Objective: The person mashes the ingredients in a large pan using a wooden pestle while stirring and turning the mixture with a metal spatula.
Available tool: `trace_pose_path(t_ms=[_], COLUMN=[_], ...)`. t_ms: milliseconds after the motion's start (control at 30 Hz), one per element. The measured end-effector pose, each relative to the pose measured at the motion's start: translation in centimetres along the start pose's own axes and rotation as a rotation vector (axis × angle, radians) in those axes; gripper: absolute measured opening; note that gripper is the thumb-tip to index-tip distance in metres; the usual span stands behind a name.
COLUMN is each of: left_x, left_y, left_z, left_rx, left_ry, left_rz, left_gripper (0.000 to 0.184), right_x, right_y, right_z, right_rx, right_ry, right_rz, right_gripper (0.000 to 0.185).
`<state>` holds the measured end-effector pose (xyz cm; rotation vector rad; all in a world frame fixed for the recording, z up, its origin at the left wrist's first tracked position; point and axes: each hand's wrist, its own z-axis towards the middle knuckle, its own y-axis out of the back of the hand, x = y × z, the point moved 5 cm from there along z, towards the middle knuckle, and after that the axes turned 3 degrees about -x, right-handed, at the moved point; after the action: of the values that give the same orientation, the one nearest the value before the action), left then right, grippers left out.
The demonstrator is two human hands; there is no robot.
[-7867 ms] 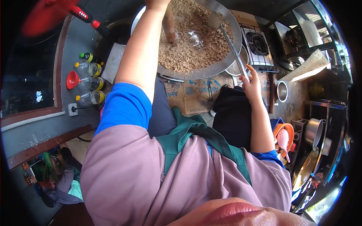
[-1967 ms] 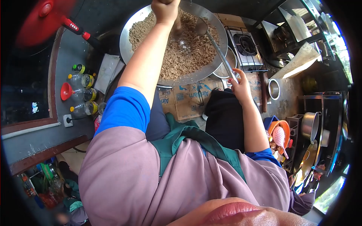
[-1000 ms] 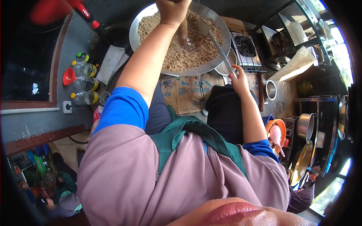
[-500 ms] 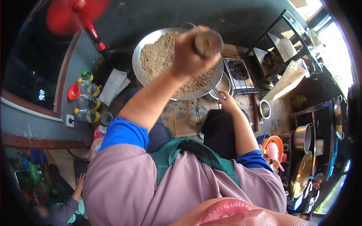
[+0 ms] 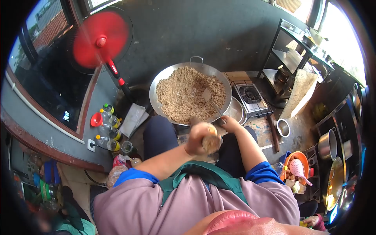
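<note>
My left hand is wrapped round a thick wooden pestle, whose blunt end points up at the camera, just in front of my chest. In front of my knees sits a wide metal wok holding a brown crumbly mass. My right hand closes on the handle of a long metal spatula; the spatula's blade rests in the mass at its right side. The pestle's far end shows by the wok's near rim.
Bottles and a red funnel stand at the left, below a spinning red fan. A gas stove and metal pot are at the right, an orange basin nearer. Other people show at both lower corners.
My left hand has drawn the pestle back from over the wok towards my chest. The view has tilted up, showing more wall and windows. My right hand still holds the spatula.
</note>
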<state>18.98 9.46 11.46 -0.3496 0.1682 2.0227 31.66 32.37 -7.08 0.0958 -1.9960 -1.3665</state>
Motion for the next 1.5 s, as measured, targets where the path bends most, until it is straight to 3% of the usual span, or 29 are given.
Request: trace_pose_path(t_ms=[33, 133, 333, 1133, 1500], left_x=[0.5, -1.5, -2.3, -2.5, -2.1], left_y=[-0.6, -1.9, -2.2, -2.5, -2.3], left_z=[-3.0, -5.9, -6.6, -9.0, -9.5], left_rx=[0.098, 0.348, 0.446, 0.458, 0.475], left_ry=[0.13, 0.086, 0.167, 0.192, 0.247], left_rz=[-0.156, -0.078, 0.01, 0.092, 0.081], left_gripper=[0.03, 0.028, 0.029, 0.037, 0.031], right_x=[0.5, 1.2, 2.8, 3.0, 2.8], right_y=[0.2, 0.4, 0.0, -0.1, -0.5], right_z=[-0.6, -1.3, -3.3, -6.2, -5.8], right_rx=[0.014, 0.042, 0.013, 0.041, 0.046], right_ry=[-0.019, -0.015, 0.051, 0.043, 0.027], right_rz=[-0.002, -0.041, -0.145, -0.261, -0.234], right_gripper=[0.055, 0.05, 0.045, 0.041, 0.043])
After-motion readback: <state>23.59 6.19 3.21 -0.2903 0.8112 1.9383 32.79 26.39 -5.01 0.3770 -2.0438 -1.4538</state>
